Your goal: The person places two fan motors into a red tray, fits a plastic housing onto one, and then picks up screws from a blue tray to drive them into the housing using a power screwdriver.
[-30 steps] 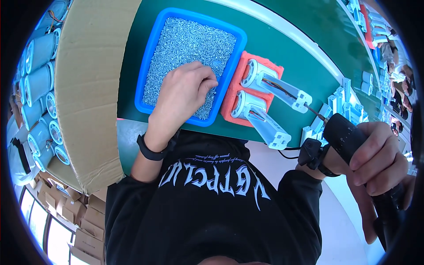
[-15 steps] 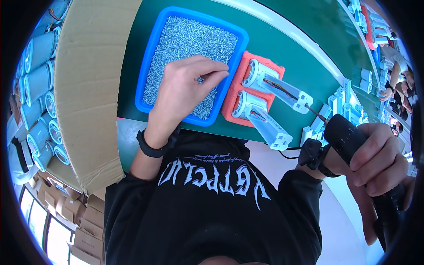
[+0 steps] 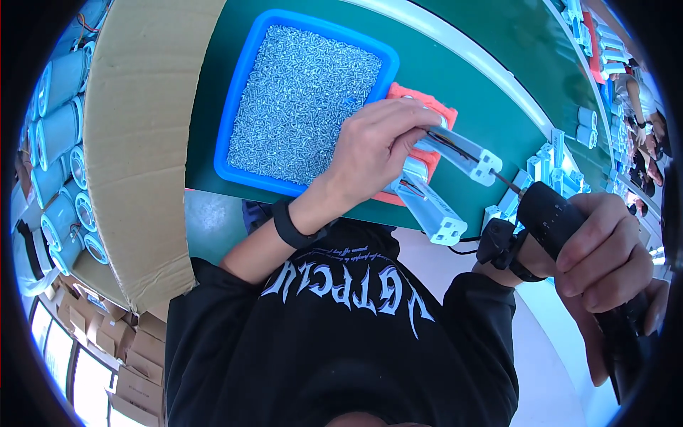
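My left hand reaches over the right rim of the blue tray full of small silver screws. Thumb and fingers are pinched together at the near end of the upper white part's open handle, where wires show inside; whatever is between the fingertips is hidden. In my right hand is a black power screwdriver, its bit against or very close to the handle's outer end. A second white part lies below. Both parts rest in an orange-red foam block, partly covered by my left hand.
A tall cardboard sheet stands left of the tray, with white cylindrical housings stacked beyond it. White handle pieces lie to the right on the green table. Another person is at the far right.
My left hand has moved right, from above the screws to the upper white part. The right hand and screwdriver have hardly moved, the bit staying at the handle's end.
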{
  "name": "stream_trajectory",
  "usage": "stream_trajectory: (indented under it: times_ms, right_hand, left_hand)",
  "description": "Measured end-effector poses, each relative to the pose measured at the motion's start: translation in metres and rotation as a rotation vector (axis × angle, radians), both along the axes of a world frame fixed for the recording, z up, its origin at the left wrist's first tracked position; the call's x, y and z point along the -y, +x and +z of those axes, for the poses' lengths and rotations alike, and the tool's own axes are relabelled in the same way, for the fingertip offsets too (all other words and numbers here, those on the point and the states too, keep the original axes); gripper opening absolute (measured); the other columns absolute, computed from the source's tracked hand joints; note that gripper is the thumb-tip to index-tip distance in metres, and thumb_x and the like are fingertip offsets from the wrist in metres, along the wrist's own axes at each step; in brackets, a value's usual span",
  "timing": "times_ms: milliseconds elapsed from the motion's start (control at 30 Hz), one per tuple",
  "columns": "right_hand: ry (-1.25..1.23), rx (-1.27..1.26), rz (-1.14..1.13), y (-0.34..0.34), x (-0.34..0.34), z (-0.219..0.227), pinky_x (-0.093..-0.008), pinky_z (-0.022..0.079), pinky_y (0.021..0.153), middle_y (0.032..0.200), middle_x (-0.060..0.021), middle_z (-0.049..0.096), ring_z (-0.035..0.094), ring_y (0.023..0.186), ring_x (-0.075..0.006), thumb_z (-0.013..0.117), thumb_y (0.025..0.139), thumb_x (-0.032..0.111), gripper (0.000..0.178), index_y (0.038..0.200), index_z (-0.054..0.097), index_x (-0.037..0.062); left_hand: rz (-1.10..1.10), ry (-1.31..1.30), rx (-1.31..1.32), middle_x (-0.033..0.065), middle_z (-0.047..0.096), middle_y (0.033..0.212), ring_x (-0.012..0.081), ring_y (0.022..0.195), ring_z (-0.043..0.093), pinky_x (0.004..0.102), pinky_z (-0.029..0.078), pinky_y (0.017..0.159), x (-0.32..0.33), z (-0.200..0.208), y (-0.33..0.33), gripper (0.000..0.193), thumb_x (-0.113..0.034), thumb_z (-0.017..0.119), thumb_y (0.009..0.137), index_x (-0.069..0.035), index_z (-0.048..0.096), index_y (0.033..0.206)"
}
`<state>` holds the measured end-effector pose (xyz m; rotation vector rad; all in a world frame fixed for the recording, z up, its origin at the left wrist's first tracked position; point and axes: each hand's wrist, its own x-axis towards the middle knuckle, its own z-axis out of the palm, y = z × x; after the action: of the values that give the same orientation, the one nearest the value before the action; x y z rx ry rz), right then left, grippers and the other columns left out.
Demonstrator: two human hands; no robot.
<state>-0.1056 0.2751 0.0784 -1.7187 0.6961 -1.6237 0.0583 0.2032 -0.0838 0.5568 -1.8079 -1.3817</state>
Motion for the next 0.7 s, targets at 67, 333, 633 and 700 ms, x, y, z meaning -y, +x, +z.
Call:
stream_trajectory:
  times_ms: [67,333,633,700]
  right_hand:
    - [-0.038,0.032,-0.01,-0.001,0.0,-0.002,-0.0186,0.05,0.049,0.071,-0.0012,0.058,0.059,0.051,-0.0097,0.073,0.061,0.064,0.071,0.108,0.056,0.014]
    - [-0.032,0.097,-0.169,-0.005,-0.005,0.0,-0.0165,0.047,0.045,0.068,0.0001,0.059,0.058,0.05,-0.0084,0.076,0.053,0.065,0.072,0.101,0.059,0.0142]
    - [-0.169,0.438,-0.258,-0.021,-0.027,0.016,-0.0184,0.051,0.047,0.064,0.003,0.059,0.058,0.047,-0.0079,0.085,0.054,0.042,0.051,0.087,0.062,0.0098]
    - [-0.187,0.473,-0.255,-0.026,-0.03,0.017,-0.0179,0.052,0.047,0.062,0.003,0.06,0.058,0.046,-0.0079,0.085,0.054,0.041,0.05,0.085,0.062,0.0088]
  left_hand:
    - [0.008,-0.017,0.058,0.0085,0.066,0.088,0.0231,0.082,0.063,0.0315,0.05,0.071,-0.001,0.002,0.002,0.019,0.004,0.066,0.072,-0.005,0.066,0.089]
    - [-0.013,-0.122,0.084,0.0097,0.067,0.09,0.0245,0.082,0.063,0.032,0.05,0.071,0.004,0.0,0.002,0.018,0.004,0.065,0.073,-0.005,0.065,0.089]
    - [-0.055,0.236,-0.075,0.0079,0.066,0.081,0.0178,0.072,0.063,0.0263,0.047,0.062,0.001,0.007,0.01,0.018,0.004,0.065,0.075,-0.006,0.068,0.09]
    - [-0.096,0.249,-0.103,0.0085,0.066,0.083,0.0167,0.075,0.062,0.0258,0.048,0.065,0.002,0.007,0.012,0.018,0.005,0.064,0.076,-0.004,0.068,0.09]
